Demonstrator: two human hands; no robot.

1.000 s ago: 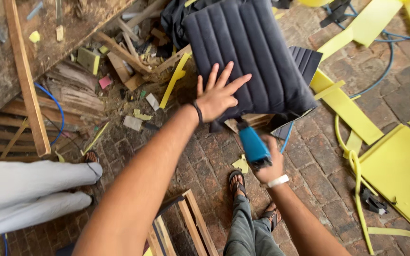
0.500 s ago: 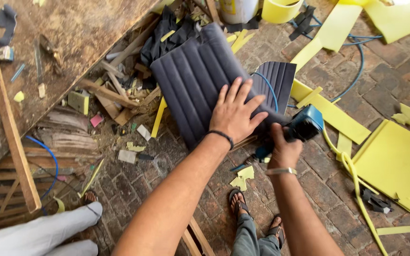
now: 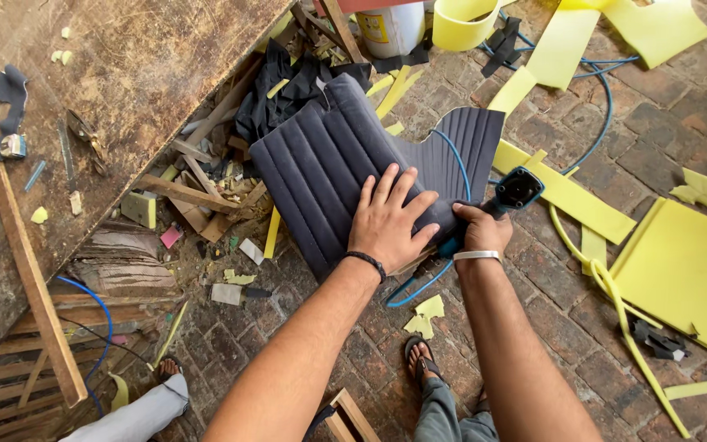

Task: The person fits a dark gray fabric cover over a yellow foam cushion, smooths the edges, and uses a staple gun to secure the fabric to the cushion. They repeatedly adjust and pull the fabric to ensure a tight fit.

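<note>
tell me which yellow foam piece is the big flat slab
The large flat yellow foam slab on the brick floor at the far right, beyond the right hand. The other yellow foam pieces are narrow strips and small scraps.

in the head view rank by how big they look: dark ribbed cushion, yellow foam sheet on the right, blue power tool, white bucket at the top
1. dark ribbed cushion
2. yellow foam sheet, cut off by the frame
3. white bucket, partly out of frame
4. blue power tool, partly hidden by the right hand; bucket and tool look close

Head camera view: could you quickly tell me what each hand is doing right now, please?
Left hand: open, fingers spread, pressed flat on the dark quilted cushion.
Right hand: closed around the blue power tool.
</note>
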